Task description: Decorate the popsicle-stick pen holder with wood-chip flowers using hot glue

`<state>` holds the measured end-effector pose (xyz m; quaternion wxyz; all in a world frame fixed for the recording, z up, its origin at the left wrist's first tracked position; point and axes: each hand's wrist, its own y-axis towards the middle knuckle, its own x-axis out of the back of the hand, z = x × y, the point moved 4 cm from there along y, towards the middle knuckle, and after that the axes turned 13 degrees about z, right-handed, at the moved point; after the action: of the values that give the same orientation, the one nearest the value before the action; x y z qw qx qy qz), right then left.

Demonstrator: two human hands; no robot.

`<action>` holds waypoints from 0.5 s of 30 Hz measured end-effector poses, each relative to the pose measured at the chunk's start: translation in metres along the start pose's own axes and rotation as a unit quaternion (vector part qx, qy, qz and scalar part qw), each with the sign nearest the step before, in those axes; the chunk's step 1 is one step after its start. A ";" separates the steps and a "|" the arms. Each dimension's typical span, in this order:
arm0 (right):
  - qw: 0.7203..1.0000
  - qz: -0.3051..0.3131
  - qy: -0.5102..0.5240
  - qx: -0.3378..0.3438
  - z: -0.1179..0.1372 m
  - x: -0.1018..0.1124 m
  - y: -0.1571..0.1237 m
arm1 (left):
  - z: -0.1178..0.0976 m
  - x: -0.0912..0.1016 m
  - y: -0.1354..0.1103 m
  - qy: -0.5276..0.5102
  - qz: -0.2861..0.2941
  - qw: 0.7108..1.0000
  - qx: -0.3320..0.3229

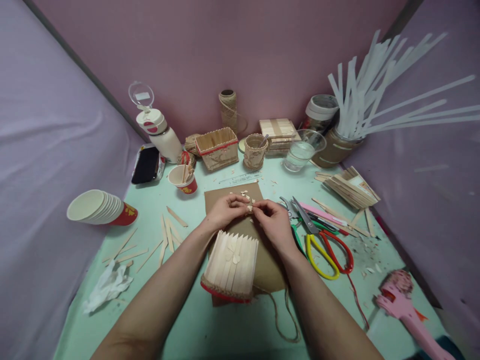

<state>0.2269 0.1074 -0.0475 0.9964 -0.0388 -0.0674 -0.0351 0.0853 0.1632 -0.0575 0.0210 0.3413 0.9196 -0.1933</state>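
Observation:
My left hand and my right hand meet over a brown cardboard sheet, fingertips pinched together on a tiny pale wooden chip. More small chips lie scattered on the cardboard just beyond my fingers. Below my hands lies a craft-stick holder on its side, with a twine and red band at its base and a small petal shape stuck on it. A twine cord trails from under the cardboard toward me.
Scissors with yellow and red handles lie right of my hands, a pink glue gun at front right. Loose sticks, stacked paper cups and a crumpled tissue are left. Stick boxes, a twine spool, a bottle and a jar of white strips stand behind.

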 end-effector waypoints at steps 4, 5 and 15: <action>1.000 -0.002 0.003 0.000 0.002 0.000 -0.001 | 0.000 -0.001 0.000 -0.004 0.000 1.000 0.001; 1.000 -0.004 0.004 -0.001 0.002 -0.001 -0.001 | 0.000 -0.001 0.000 -0.003 0.000 1.000 -0.001; 1.000 -0.025 0.014 -0.005 0.002 -0.006 -0.004 | -0.006 -0.002 -0.001 0.020 -0.010 1.000 -0.012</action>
<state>0.2205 0.1042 -0.0457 0.9958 -0.0412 -0.0544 -0.0604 0.0865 0.1635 -0.0509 0.0046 0.3354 0.9255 -0.1760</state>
